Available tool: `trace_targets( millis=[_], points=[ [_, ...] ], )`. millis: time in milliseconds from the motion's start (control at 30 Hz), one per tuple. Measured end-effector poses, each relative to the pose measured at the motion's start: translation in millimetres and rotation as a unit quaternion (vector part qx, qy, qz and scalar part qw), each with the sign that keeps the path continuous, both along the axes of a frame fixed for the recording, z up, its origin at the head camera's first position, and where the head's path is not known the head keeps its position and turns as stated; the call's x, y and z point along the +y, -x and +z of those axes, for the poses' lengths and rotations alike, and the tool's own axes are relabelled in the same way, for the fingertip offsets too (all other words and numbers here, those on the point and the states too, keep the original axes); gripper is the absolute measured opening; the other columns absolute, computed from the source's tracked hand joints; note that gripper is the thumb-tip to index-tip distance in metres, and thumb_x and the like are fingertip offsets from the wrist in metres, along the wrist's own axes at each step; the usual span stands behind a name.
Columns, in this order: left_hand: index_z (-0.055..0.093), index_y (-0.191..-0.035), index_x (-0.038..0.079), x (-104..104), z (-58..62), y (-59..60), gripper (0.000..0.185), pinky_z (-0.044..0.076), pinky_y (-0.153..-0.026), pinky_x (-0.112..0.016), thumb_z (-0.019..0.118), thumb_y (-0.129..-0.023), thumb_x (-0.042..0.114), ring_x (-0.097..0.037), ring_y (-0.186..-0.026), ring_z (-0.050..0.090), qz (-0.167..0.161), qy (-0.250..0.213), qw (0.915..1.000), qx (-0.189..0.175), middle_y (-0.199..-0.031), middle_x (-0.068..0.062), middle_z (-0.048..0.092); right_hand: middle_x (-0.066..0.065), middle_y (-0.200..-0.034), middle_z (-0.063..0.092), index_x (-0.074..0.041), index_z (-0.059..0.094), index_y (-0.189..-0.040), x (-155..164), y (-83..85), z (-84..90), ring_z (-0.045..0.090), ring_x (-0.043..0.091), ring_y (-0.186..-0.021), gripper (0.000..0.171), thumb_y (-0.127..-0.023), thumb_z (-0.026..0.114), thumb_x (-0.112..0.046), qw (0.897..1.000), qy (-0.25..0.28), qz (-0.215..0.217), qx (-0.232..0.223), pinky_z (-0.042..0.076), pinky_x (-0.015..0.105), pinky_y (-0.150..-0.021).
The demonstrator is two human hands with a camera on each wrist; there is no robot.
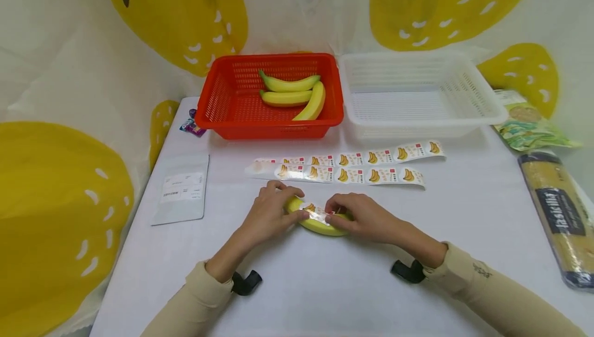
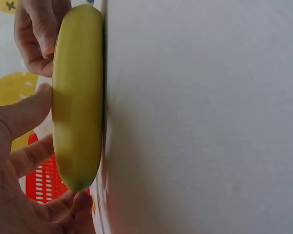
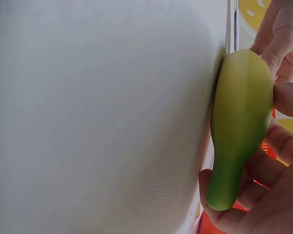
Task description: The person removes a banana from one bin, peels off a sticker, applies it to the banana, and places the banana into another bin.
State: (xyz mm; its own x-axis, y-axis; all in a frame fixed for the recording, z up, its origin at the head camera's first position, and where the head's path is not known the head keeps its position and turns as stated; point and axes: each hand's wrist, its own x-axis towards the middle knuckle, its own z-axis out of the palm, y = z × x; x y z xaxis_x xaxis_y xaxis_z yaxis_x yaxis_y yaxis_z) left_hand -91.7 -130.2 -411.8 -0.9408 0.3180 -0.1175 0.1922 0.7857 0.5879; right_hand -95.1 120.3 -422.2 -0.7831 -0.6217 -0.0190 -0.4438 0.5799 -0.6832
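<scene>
A yellow banana (image 1: 321, 228) lies on the white table between my two hands. A white sticker with a banana picture (image 1: 314, 212) sits across its upper side. My left hand (image 1: 268, 212) grips the banana's left end, its thumb at the sticker's left edge. At the other end, my right hand (image 1: 368, 217) holds the banana with thumb and forefinger at the sticker's right edge. In the right wrist view, right-hand fingers curl around the green stem of the banana (image 3: 240, 107). The left wrist view shows the bare front side of the banana (image 2: 78, 97); the sticker is hidden there.
Two strips of banana stickers (image 1: 343, 175) lie just beyond my hands. Behind them stand a red basket (image 1: 274, 132) with three bananas and a white basket (image 1: 417, 128). A silver pouch (image 1: 181, 208) lies left; a noodle-like package (image 1: 557, 213) and green bag (image 1: 526, 120) lie right.
</scene>
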Motion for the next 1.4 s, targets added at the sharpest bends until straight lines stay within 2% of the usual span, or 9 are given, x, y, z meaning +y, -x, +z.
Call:
trace_targets(
  millis=[200, 333, 533, 900, 1033, 1133, 1200, 1267, 1400],
  points=[
    [0.068, -0.124, 0.021, -6.0, -2.0, 4.7, 0.038, 0.045, -0.078, -0.031, 0.078, -0.09, 0.036, -0.02, -0.093, 0.053, 0.04, -0.06, 0.995, -0.07, -0.116, -0.01, 0.055, -0.014, -0.092, 0.066, -0.021, 0.068, -0.105, -0.2, 1.0, 3.0, 0.057, 0.006, -0.085, 0.01, -0.097, 0.069, -0.027, 1.0, 0.0, 0.002, -0.007, 0.051, 0.026, -0.08],
    [0.07, -0.123, 0.016, -9.5, -3.3, 9.2, 0.038, 0.046, -0.08, -0.031, 0.079, -0.09, 0.031, -0.02, -0.095, 0.053, 0.036, -0.087, 0.993, -0.072, -0.112, -0.007, 0.061, -0.013, -0.092, 0.067, -0.02, 0.068, -0.106, -1.8, 1.8, 4.0, 0.057, 0.006, -0.086, 0.01, -0.098, 0.068, -0.026, 1.0, 0.001, 0.005, -0.013, 0.051, 0.027, -0.081],
    [0.069, -0.119, 0.016, -16.7, -2.8, 12.4, 0.029, 0.05, -0.078, -0.03, 0.076, -0.092, 0.026, -0.023, -0.097, 0.06, 0.062, -0.13, 0.9843, -0.102, -0.114, -0.004, 0.067, -0.012, -0.094, 0.067, -0.019, 0.068, -0.108, -5.3, 2.5, 6.9, 0.057, 0.006, -0.088, 0.012, -0.098, 0.068, -0.026, 1.0, 0.004, 0.015, -0.024, 0.052, 0.027, -0.084],
    [0.069, -0.118, 0.013, -16.2, -4.3, 13.7, 0.027, 0.049, -0.079, -0.028, 0.074, -0.094, 0.025, -0.022, -0.097, 0.06, 0.059, -0.14, 0.9821, -0.112, -0.112, -0.007, 0.068, -0.014, -0.096, 0.068, -0.021, 0.068, -0.109, -1.4, 1.9, 8.6, 0.061, 0.005, -0.092, 0.013, -0.098, 0.068, -0.028, 0.999, 0.001, 0.007, -0.039, 0.053, 0.028, -0.088],
    [0.069, -0.118, 0.012, -17.0, -2.6, 12.2, 0.028, 0.05, -0.075, -0.028, 0.074, -0.094, 0.024, -0.021, -0.094, 0.061, 0.057, -0.143, 0.9813, -0.115, -0.112, -0.007, 0.068, -0.011, -0.104, 0.07, -0.018, 0.07, -0.112, 8.8, 6.1, 18.1, 0.063, 0.008, -0.098, 0.018, -0.098, 0.068, -0.029, 0.999, 0.02, -0.014, -0.036, 0.054, 0.034, -0.092],
    [0.069, -0.118, 0.011, -17.8, -1.7, 10.9, 0.028, 0.05, -0.071, -0.027, 0.074, -0.094, 0.023, -0.021, -0.09, 0.06, 0.055, -0.152, 0.9801, -0.116, -0.109, -0.008, 0.068, -0.003, -0.11, 0.073, -0.012, 0.07, -0.116, 28.8, 18.8, 32.0, 0.066, 0.014, -0.1, 0.021, -0.098, 0.069, -0.024, 0.997, 0.041, -0.069, 0.001, 0.055, 0.038, -0.094],
    [0.069, -0.119, 0.011, -18.3, -1.6, 9.7, 0.028, 0.049, -0.067, -0.026, 0.075, -0.094, 0.023, -0.02, -0.088, 0.06, 0.051, -0.157, 0.9794, -0.116, -0.107, -0.008, 0.068, 0.005, -0.112, 0.074, -0.008, 0.07, -0.118, 51.5, 33.1, 42.5, 0.068, 0.015, -0.098, 0.023, -0.098, 0.068, -0.02, 0.989, 0.055, -0.129, 0.039, 0.056, 0.034, -0.091],
    [0.069, -0.118, 0.011, -18.5, -1.3, 8.7, 0.028, 0.048, -0.066, -0.026, 0.075, -0.093, 0.022, -0.019, -0.086, 0.059, 0.047, -0.161, 0.9792, -0.115, -0.105, -0.008, 0.069, 0.012, -0.113, 0.074, -0.004, 0.07, -0.12, 82.5, 50.4, 52.4, 0.067, 0.011, -0.094, 0.026, -0.099, 0.067, -0.019, 0.973, 0.066, -0.206, 0.077, 0.055, 0.025, -0.085],
    [0.068, -0.119, 0.01, -16.3, -0.1, 8.1, 0.029, 0.048, -0.068, -0.027, 0.075, -0.094, 0.023, -0.017, -0.084, 0.061, 0.036, -0.167, 0.9787, -0.114, -0.105, -0.008, 0.07, -0.002, -0.104, 0.071, -0.003, 0.067, -0.127, 162.0, 82.4, 64.6, 0.056, -0.004, -0.085, 0.037, -0.102, 0.061, -0.03, 0.915, 0.062, -0.38, 0.116, 0.045, 0.01, -0.073]
  ],
)
